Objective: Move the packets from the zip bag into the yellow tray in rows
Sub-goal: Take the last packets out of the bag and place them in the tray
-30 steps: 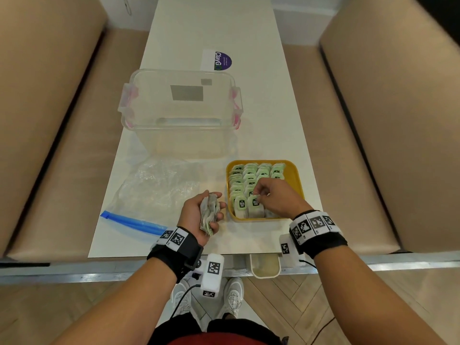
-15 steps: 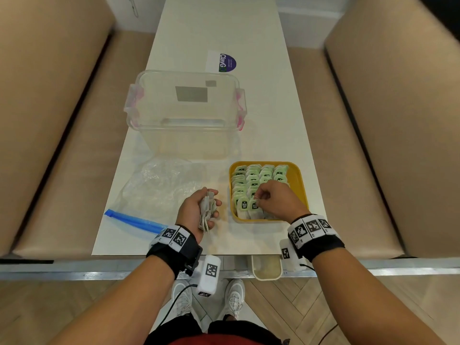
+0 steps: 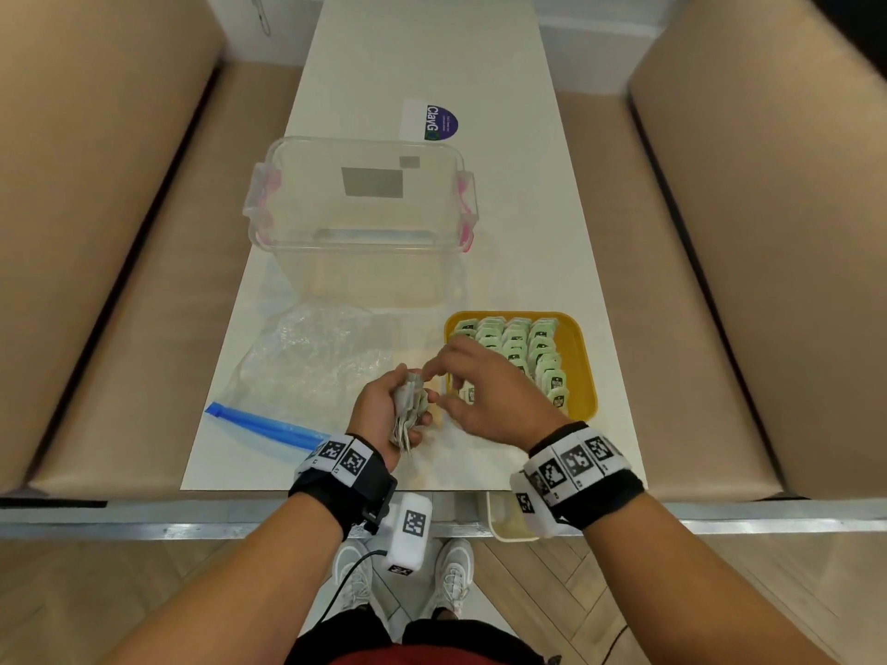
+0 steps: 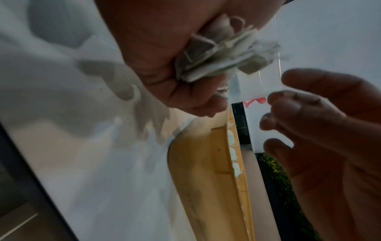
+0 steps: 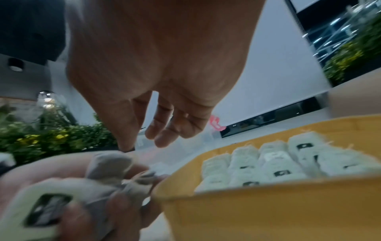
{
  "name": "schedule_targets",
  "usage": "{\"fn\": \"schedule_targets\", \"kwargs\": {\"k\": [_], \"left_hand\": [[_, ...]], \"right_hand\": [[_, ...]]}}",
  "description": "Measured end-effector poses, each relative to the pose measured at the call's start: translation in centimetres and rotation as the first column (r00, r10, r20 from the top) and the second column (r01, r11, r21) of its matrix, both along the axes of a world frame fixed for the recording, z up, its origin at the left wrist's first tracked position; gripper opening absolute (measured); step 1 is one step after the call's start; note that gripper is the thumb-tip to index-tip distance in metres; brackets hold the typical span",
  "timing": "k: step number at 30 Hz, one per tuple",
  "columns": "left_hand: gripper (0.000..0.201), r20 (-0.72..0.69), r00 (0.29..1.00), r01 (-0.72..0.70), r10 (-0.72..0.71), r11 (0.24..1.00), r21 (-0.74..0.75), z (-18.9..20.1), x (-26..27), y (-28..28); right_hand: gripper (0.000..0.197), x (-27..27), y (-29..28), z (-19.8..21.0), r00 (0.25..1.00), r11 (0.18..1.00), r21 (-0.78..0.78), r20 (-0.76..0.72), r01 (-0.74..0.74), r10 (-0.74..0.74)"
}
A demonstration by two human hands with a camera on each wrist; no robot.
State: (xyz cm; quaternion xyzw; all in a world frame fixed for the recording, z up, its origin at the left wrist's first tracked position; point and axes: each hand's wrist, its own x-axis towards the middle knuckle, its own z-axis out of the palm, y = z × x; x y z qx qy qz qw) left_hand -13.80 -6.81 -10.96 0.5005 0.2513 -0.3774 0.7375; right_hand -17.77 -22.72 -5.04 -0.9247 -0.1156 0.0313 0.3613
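My left hand (image 3: 384,410) grips a bunch of pale green packets (image 3: 408,410) just left of the yellow tray (image 3: 578,357); the same bunch of packets (image 4: 218,60) shows in the left wrist view. Rows of packets (image 3: 528,350) stand in the tray, and these rows of packets (image 5: 268,164) fill it in the right wrist view. My right hand (image 3: 475,381) hovers over the tray's left edge with fingers spread and nothing in them, its fingertips (image 5: 163,138) close above the held bunch (image 5: 82,187). The crumpled clear zip bag (image 3: 307,362) with a blue zipper lies flat to the left.
A clear plastic box (image 3: 360,218) with pink latches stands behind the bag and tray. A purple-and-white card (image 3: 432,120) lies farther back on the white table (image 3: 422,50). Brown padded benches flank the table on both sides.
My right hand has left the packets in the tray and moved left toward the bunch in my left hand. The left hand has stayed roughly in place.
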Motion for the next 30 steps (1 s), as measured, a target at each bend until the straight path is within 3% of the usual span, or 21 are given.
{"fn": "schedule_targets", "kwargs": {"k": [5,8,14,19,24,30], "left_hand": [[0.032,0.04,0.999,-0.015,0.014,1.0,0.024,0.2,-0.4,-0.1],[0.033,0.024,1.0,-0.014,0.014,0.999,0.032,0.1,-0.4,-0.1],[0.046,-0.016,0.999,-0.053,0.052,0.998,-0.027,0.7,-0.2,0.2],[0.045,-0.035,0.998,-0.061,0.058,0.994,-0.095,0.6,0.2,0.3],[0.032,-0.02,0.997,-0.074,0.074,0.997,-0.034,0.6,0.2,-0.4],[0.027,0.027,0.996,-0.083,0.084,0.996,-0.007,0.3,0.3,-0.6]], "right_hand": [[0.043,-0.4,1.9,-1.4,0.989,0.988,-0.088,0.069,-0.126,0.132],[0.031,-0.3,2.5,-2.1,0.981,0.979,-0.159,0.126,-0.129,0.15],[0.01,-0.3,2.2,-1.9,0.996,0.994,-0.105,0.078,0.041,-0.033],[0.028,-0.2,2.1,-1.6,0.966,0.967,0.043,-0.08,0.25,-0.246],[0.031,0.6,2.7,-1.3,0.984,0.988,-0.038,-0.097,0.149,-0.152],[0.021,1.1,3.0,-0.9,0.983,0.984,-0.022,-0.045,0.179,-0.179]]}}
